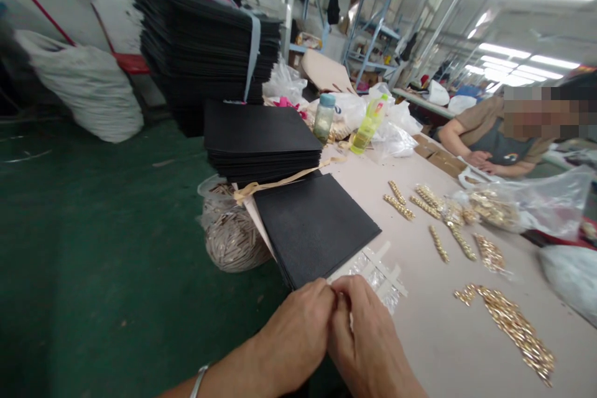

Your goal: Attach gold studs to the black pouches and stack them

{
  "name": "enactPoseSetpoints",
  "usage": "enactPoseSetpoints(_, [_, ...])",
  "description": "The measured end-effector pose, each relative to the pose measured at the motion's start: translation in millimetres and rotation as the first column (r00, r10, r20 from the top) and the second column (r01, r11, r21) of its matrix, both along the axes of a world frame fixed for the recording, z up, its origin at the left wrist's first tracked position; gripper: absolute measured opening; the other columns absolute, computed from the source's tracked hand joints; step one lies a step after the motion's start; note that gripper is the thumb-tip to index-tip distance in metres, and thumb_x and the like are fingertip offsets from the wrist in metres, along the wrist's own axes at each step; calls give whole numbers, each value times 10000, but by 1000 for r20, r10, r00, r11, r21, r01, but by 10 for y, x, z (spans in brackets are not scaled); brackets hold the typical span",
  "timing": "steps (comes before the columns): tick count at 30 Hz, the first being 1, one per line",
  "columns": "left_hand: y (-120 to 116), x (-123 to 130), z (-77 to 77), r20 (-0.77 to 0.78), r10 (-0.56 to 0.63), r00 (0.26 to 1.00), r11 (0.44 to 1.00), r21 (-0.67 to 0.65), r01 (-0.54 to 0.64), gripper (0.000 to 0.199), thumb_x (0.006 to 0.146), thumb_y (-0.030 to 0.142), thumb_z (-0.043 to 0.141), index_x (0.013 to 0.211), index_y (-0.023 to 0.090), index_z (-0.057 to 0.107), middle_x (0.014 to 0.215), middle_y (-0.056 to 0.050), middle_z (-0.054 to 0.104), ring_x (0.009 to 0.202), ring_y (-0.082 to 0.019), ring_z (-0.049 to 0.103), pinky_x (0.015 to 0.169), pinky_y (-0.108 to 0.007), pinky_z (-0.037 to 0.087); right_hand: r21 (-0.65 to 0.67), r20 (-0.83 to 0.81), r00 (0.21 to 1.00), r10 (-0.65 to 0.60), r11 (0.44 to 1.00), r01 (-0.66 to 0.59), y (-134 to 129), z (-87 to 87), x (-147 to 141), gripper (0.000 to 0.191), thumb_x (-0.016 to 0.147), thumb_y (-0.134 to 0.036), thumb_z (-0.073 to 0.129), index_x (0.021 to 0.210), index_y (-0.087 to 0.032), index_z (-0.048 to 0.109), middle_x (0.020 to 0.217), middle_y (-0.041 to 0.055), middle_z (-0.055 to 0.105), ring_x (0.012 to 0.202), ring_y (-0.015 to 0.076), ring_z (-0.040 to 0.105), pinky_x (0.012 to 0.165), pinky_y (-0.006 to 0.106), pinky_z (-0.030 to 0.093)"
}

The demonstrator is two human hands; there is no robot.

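Observation:
My left hand (298,329) and my right hand (366,336) meet at the table's near edge, fingers closed and pressed together. Whatever lies between their fingertips is hidden. Just beyond them, black rectangular sheets (317,224) lie in a low pile, its near corner at my left knuckles. A clear plastic piece with pale tape strips (377,277) is stuck to the table beside my right hand. To the right, gold chain lengths (517,329) rest on the pale tabletop (429,317).
A taller black stack (261,127) stands behind, with a beige strap (289,180) before it. Past it are a jar (324,118) and a yellow-green bottle (368,124). A bag of strips (236,233) hangs at the table's left edge. Another person (508,143) sits across.

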State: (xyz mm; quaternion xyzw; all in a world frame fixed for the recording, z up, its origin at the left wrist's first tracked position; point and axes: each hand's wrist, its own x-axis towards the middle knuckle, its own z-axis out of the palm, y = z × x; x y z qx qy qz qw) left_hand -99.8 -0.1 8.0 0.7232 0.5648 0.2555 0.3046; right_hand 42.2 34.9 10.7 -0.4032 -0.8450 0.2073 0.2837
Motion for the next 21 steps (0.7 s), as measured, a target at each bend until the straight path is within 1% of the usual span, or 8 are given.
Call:
enactPoseSetpoints(3, [-47,-153,-52,174,157,972,987,14,-162,211,942,159,396,911,158,605,879,-36,606,806,-159,561,767,-280,438,-98,-113,993,43,994,-55,180,28,-129,172,946,-188,422,963,-213,591,885,38,642,821,163,612,742,265,473])
enactPoseSetpoints(6, [-94,-323,-137,371,341,863,939,-97,-330,164,921,274,505,879,194,642,751,26,575,692,-123,517,666,-245,393,-47,-127,989,71,996,-78,546,-10,-295,177,964,-200,436,997,-201,611,884,35,653,815,158,610,747,256,467])
enactPoseSetpoints(9, [-118,-478,-258,501,516,695,856,-276,-436,251,902,402,528,844,185,642,613,61,457,554,-95,406,545,-223,330,90,64,993,96,991,-102,920,-93,-480,206,965,-153,426,1013,-187,624,898,52,673,852,183,598,785,284,449])
enactPoseSetpoints(12, [-131,-567,-382,557,633,538,773,-407,-487,288,879,455,536,937,183,609,615,81,421,468,-68,294,455,-211,243,206,323,943,85,966,-157,1085,-158,-564,228,947,-103,431,985,-185,641,909,71,684,886,222,567,810,323,426])
enactPoseSetpoints(14, [-149,-580,-441,568,675,471,735,-460,-499,322,858,470,555,1014,189,572,677,72,480,442,-54,264,420,-210,189,198,404,908,113,958,-208,1049,-175,-503,249,945,-81,412,975,-184,636,877,68,678,843,220,553,797,328,421])
enactPoseSetpoints(15, [-163,-575,-460,568,686,455,725,-476,-497,339,846,479,568,1027,192,555,709,65,504,435,-48,260,410,-210,173,176,415,898,143,956,-234,995,-176,-434,260,948,-74,392,975,-182,627,861,65,672,818,213,547,789,327,421])
enactPoseSetpoints(18, [-218,-521,-487,563,691,454,721,-484,-496,349,821,498,604,994,208,518,738,63,521,432,-44,278,400,-204,186,79,376,900,222,960,-270,745,-174,-112,274,967,-90,340,960,-179,598,826,57,645,771,199,534,756,322,424])
enactPoseSetpoints(21, [-280,-431,-500,551,700,454,708,-455,-540,339,801,494,640,922,224,474,733,70,526,468,-58,344,435,-197,271,-66,297,919,257,966,-249,452,-194,238,269,986,-139,329,951,-202,588,856,45,637,797,191,550,749,312,429])
